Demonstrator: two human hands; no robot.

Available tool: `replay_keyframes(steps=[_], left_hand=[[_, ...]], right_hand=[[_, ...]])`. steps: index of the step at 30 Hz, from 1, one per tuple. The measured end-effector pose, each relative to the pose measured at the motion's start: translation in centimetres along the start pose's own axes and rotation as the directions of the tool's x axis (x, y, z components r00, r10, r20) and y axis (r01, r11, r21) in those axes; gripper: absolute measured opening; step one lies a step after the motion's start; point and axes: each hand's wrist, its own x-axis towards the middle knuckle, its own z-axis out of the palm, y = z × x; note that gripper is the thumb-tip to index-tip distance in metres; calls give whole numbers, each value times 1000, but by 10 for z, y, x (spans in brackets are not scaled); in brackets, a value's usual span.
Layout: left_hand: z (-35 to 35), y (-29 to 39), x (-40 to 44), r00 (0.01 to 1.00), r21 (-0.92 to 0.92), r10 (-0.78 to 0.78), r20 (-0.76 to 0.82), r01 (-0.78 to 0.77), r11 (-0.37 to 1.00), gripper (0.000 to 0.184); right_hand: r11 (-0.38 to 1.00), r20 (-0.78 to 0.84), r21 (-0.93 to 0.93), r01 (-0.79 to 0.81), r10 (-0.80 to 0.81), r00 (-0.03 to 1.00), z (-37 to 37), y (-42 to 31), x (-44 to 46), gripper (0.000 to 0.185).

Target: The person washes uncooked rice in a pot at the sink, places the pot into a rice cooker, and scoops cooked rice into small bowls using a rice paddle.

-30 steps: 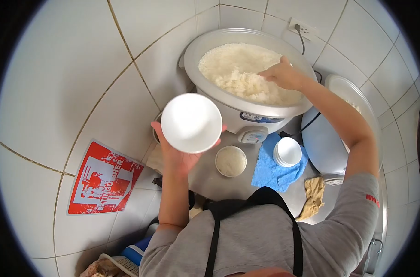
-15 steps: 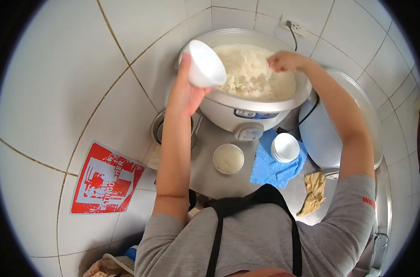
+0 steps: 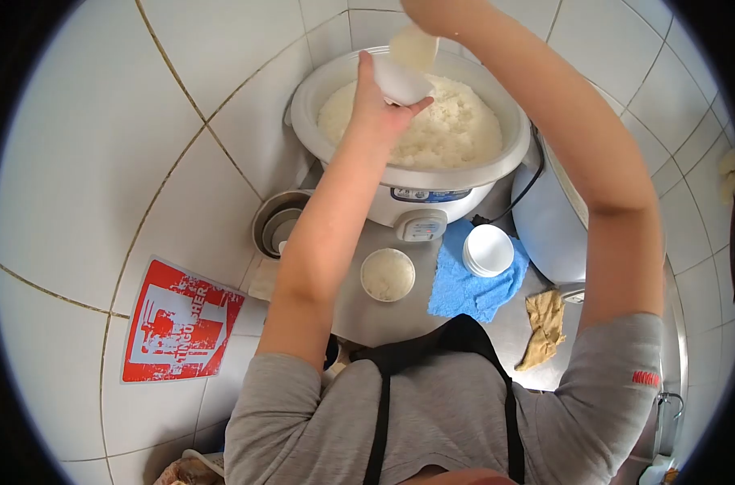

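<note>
A large cooker [image 3: 420, 179] full of white rice [image 3: 456, 125] stands against the tiled wall. Over its left part my left hand [image 3: 384, 109] holds a white bowl [image 3: 400, 81], tilted to the right. My right hand [image 3: 444, 12] is raised at the top edge, closed on a pale rice paddle [image 3: 414, 48] whose blade is at the bowl's rim. The view cuts off part of that hand. A bowl filled with rice [image 3: 388, 275] sits on the metal table in front of the cooker. Stacked white bowls [image 3: 488, 250] rest on a blue cloth [image 3: 468, 295].
To the right is a second cooker [image 3: 545, 230], with a black cord between the two. A brown cloth [image 3: 543, 327] lies near the table's front edge. Metal pots [image 3: 262, 226] stand at the left. A red sign [image 3: 177, 323] is on the left wall.
My left hand has carried the bowl forward over the cooker and tilted it. My right hand has risen from the rice with the paddle and moved left to the bowl.
</note>
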Motion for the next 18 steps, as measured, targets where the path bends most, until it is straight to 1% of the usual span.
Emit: replay_keyframes(steps=[1, 2, 4, 6, 7, 8, 9, 12, 15, 17, 18], left_hand=[[-2, 4, -2, 1000, -12, 10, 1, -10, 1000, 73], [-3, 9, -4, 1000, -21, 23, 6, -23, 1000, 72], [-5, 21, -11, 999, -4, 44, -1, -44, 999, 71], [-4, 31, -22, 998, 7, 60, 6, -60, 998, 70], [-4, 35, -28, 998, 8, 65, 15, -65, 998, 70], [-4, 40, -32, 997, 7, 72, 24, -72, 997, 70], [-5, 44, -35, 996, 20, 76, 49, -77, 997, 70], [-13, 51, -42, 993, 40, 73, 93, -77, 996, 71], [-17, 58, -46, 989, 47, 77, 128, -83, 995, 71], [-18, 59, -46, 981, 54, 99, 164, -109, 993, 71], [-18, 58, -49, 984, 59, 97, 148, -106, 993, 70]], right_hand=[[999, -29, -12, -48, 47, 998, 9, 3, 6, 19], [1000, 12, 3, 3, -3, 1000, 32, 9, 10, 18], [994, 88, 42, 98, -101, 991, 105, 14, 6, 16], [996, 112, 10, 87, -88, 990, 155, -8, -21, 12], [994, 269, 104, 33, -60, 961, 189, -17, -24, 22], [956, 255, 293, 5, -83, 963, 210, -25, -35, 21], [881, 239, 472, -18, -108, 965, 217, -33, -49, 20], [775, 225, 632, -26, -151, 963, 203, -37, -71, 20], [649, 185, 756, 84, -335, 924, 173, -36, -87, 22], [610, 170, 783, 125, -403, 899, 150, -43, -92, 23], [586, 161, 798, 141, -432, 887, 145, -47, -97, 23]])
